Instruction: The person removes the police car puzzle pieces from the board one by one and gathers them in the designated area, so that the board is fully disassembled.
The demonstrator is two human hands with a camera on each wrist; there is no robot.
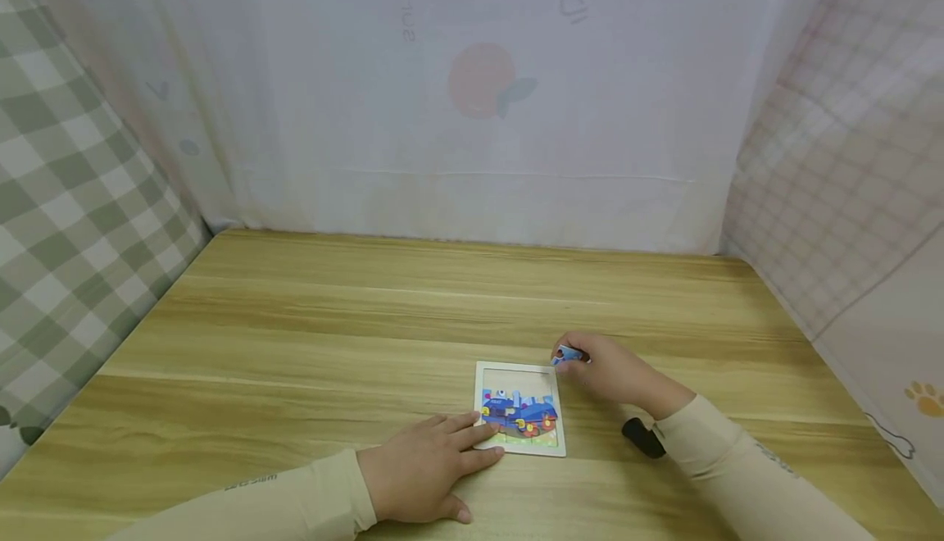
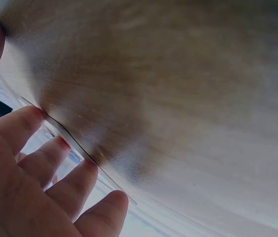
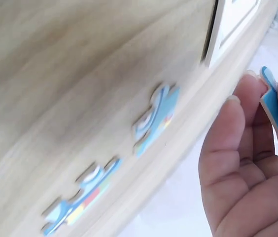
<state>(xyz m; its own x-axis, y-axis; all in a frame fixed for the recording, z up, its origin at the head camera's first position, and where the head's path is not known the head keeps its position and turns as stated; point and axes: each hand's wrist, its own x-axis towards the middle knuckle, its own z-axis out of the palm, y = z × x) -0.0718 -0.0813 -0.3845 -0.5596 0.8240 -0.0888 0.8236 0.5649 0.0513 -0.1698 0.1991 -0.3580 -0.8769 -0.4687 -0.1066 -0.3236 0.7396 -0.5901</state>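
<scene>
A small jigsaw puzzle tray (image 1: 562,434) with a pale rim lies on the table, its lower part filled with pieces showing a blue train and its upper part bare. My left hand (image 1: 428,471) rests with spread, straight fingers at the tray's left edge; in the left wrist view its fingertips (image 2: 87,168) touch that edge. Just beyond the tray's upper right corner, my right hand (image 1: 615,373) pinches a blue puzzle piece (image 3: 275,111) between thumb and fingers, held above the table. Two loose puzzle pieces, one nearer the tray (image 3: 164,116) and one farther off (image 3: 90,190), lie on the table in the right wrist view.
The wood-grain table (image 1: 332,320) reaches back to a pale printed curtain (image 1: 369,115). Green checked cloth (image 1: 66,221) hangs at the left, and a patterned cloth (image 1: 848,156) at the right. A black object (image 1: 643,438) shows beneath the right wrist.
</scene>
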